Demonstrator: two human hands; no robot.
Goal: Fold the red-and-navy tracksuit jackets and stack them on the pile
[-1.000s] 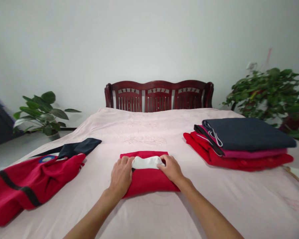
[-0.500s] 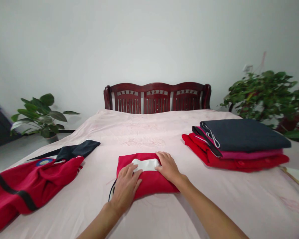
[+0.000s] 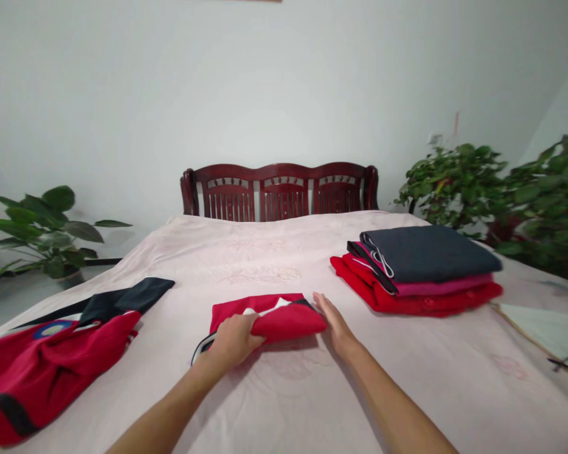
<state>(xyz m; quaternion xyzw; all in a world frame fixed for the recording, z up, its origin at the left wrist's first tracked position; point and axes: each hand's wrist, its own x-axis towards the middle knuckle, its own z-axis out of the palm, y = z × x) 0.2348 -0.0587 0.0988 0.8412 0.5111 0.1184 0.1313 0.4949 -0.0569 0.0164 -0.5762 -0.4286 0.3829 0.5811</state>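
We are gripping a folded red garment (image 3: 288,323) on the pale bedspread (image 3: 288,403), the bundle lying between our two hands. Our left hand (image 3: 236,340) is pinching its near-left part between thumb and fingers, while our right hand (image 3: 337,329) is standing at the right end with fingers held straight and together; whether it is touching the cloth, we cannot tell. Since the earlier views, the near part has been rising off the bedspread and is now covering most of the white patch (image 3: 282,303), which was lying exposed between the hands. We are thus, it seems, doubling the bundle into a narrower form. Beyond the right hand, a stack of folded clothes (image 3: 430,252) is resting; left of the left hand, a red-and-dark garment (image 3: 89,347) is lying unfolded.
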